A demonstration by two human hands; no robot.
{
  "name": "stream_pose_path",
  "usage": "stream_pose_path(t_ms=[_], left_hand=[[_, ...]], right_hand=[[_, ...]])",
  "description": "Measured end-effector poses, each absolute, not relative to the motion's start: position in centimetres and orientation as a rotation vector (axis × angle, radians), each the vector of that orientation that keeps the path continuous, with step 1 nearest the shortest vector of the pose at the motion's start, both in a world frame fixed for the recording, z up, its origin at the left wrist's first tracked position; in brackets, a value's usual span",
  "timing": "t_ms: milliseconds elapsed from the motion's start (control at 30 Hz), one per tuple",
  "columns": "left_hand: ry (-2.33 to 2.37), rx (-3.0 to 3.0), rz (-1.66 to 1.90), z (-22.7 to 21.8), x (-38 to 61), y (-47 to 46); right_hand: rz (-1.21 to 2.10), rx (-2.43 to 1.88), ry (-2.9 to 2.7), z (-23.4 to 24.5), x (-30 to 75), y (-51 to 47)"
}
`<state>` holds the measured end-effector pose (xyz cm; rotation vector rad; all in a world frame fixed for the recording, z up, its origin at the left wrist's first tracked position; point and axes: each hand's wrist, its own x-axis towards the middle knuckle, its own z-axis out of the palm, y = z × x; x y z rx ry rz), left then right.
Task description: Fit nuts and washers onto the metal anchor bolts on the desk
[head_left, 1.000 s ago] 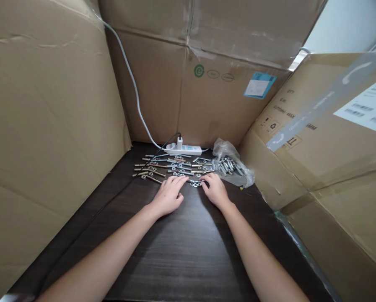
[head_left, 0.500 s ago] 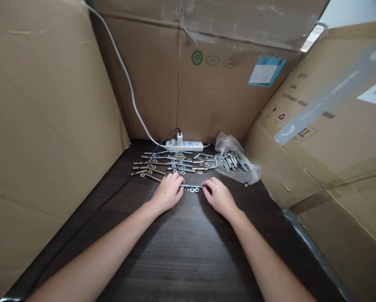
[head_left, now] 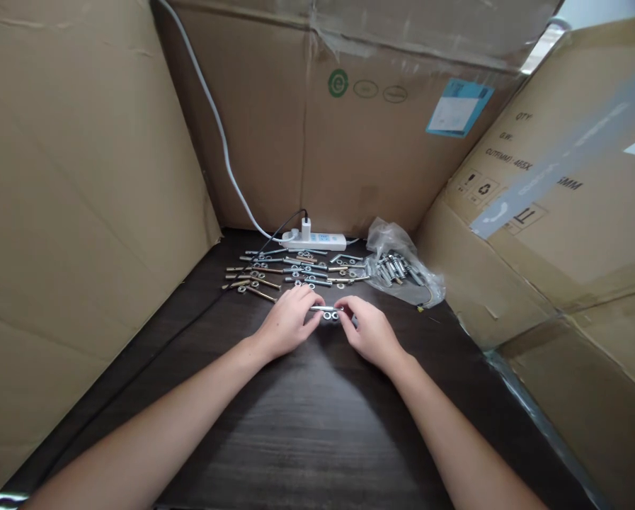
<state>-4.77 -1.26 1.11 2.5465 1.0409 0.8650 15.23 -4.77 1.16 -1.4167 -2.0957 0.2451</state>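
Note:
My left hand [head_left: 292,320] is closed around the left part of a silver metal bolt [head_left: 322,308], with thumb and fingers pinching it. At the bolt's right end, my right hand [head_left: 369,326] pinches with thumb and forefinger; its fingertips partly hide that end. The bolt lies level between both hands, just above the dark table. Right beneath it, a washer [head_left: 327,316] and a nut-like ring [head_left: 335,316] rest on the tabletop between my thumbs. Behind my hands, rows of silver and brass-coloured bolts [head_left: 264,280] lie with nuts and washers among them.
A clear plastic bag [head_left: 426,287] of metal bolts lies at the back right. Behind the rows stands a white power strip [head_left: 325,242] with a plugged-in charger. A black cable [head_left: 190,327] crosses the table's left side. Cardboard boxes [head_left: 264,142] wall in the back and both sides.
My hands have come closer together, and less of the bolt's length shows between them. My left thumb now reaches over where a small ring lay. The view has shifted slightly.

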Motion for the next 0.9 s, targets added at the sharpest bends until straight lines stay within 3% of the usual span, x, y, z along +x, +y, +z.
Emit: stream_pose_path(t_ms=[900], left_hand=[[1.074,2.587,0.838,1.5,-4.5,-1.8]], right_hand=[[0.270,-1.399,-2.018,1.5,14.9,-5.1]])
